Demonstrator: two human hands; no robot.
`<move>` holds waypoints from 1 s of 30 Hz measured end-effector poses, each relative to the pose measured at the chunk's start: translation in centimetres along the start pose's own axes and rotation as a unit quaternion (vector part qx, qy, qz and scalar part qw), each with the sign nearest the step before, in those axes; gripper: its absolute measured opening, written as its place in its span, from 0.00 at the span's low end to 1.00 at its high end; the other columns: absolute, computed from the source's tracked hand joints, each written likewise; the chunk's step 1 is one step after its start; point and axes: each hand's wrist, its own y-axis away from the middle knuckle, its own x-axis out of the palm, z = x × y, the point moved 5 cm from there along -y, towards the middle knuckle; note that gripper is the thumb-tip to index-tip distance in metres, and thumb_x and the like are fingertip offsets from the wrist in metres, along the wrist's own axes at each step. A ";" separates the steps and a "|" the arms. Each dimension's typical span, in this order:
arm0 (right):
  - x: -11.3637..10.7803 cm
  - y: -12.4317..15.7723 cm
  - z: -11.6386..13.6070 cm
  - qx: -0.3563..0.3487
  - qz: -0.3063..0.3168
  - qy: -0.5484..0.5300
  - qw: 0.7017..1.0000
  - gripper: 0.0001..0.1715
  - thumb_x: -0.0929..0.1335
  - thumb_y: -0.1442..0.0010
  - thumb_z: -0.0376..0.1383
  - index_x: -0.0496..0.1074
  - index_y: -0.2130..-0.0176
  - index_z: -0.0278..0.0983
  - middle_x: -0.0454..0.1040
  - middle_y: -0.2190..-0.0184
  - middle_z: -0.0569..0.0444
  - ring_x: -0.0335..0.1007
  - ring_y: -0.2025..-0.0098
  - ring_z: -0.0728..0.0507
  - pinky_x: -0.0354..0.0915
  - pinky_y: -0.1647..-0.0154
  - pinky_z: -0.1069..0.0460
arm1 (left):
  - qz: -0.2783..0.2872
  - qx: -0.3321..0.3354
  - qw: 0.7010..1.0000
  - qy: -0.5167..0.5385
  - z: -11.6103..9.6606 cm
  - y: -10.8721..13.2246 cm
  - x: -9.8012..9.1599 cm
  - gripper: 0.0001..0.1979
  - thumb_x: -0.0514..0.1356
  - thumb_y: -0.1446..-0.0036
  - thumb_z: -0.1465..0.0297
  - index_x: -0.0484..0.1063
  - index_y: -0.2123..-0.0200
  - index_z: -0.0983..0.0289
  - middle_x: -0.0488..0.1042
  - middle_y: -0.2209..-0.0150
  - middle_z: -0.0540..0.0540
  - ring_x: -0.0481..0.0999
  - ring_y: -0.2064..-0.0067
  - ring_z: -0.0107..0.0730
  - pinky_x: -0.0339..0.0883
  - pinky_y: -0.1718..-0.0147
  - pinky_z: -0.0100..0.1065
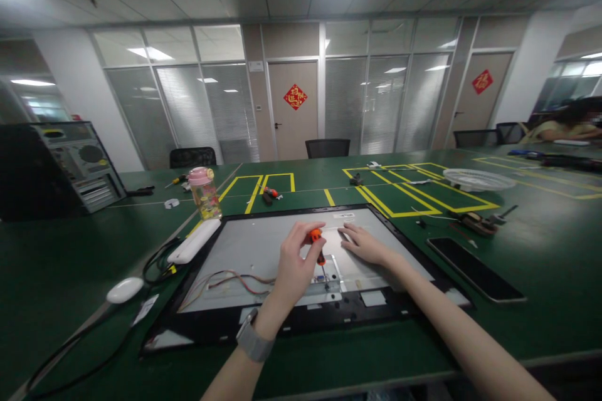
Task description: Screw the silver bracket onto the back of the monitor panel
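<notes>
An orange-and-black screwdriver stands nearly upright in my left hand, gripped at its handle between thumb and fingers. Its shaft points down at a small metal bracket with ports near the front of an opened monitor panel. The panel lies flat with its silver back up inside a black frame. My right hand rests on the silver surface to the right, fingers spread, holding nothing. Thin coloured wires run across the panel left of the bracket. A grey-banded watch is on my left wrist.
A white power strip, cables and a pink-lidded bottle sit at the left. A black phone and a clamp-like tool lie at the right. An open computer case stands far left. Another person sits far right.
</notes>
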 end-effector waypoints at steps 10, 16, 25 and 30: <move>-0.4 0.0 0.5 -0.017 0.002 -0.070 0.997 0.30 0.62 0.41 0.41 0.66 0.42 0.31 0.59 0.37 0.38 0.51 0.35 0.32 0.44 0.35 0.39 | -0.081 0.013 0.996 -0.039 0.2 -0.1 -1.8 0.08 0.59 0.42 0.70 0.75 0.60 0.61 0.68 0.66 0.52 0.71 0.64 0.30 0.67 0.61 0.32; -1.8 1.4 3.2 -0.088 0.078 -0.162 0.980 0.27 0.66 0.46 0.35 0.71 0.46 0.37 0.66 0.40 0.48 0.57 0.36 0.38 0.52 0.37 0.45 | -0.035 0.021 0.999 -0.001 0.4 -0.1 -1.4 0.09 0.54 0.38 0.70 0.73 0.57 0.62 0.72 0.59 0.56 0.73 0.57 0.34 0.67 0.56 0.34; -2.0 3.1 6.2 -0.117 0.187 -0.234 0.947 0.47 0.74 0.52 0.51 0.60 0.37 0.42 0.56 0.35 0.49 0.42 0.32 0.33 0.22 0.34 0.37 | -0.060 0.020 0.997 -0.042 0.7 0.2 -1.3 0.13 0.53 0.37 0.72 0.70 0.51 0.61 0.73 0.59 0.55 0.74 0.58 0.32 0.67 0.57 0.33; -1.8 3.1 6.5 -0.134 0.186 -0.229 0.946 0.42 0.73 0.52 0.53 0.65 0.41 0.45 0.55 0.34 0.48 0.41 0.31 0.33 0.21 0.34 0.35 | -0.087 0.028 0.994 -0.058 0.6 0.1 -1.5 0.08 0.58 0.41 0.70 0.75 0.58 0.61 0.69 0.63 0.53 0.72 0.62 0.31 0.67 0.61 0.31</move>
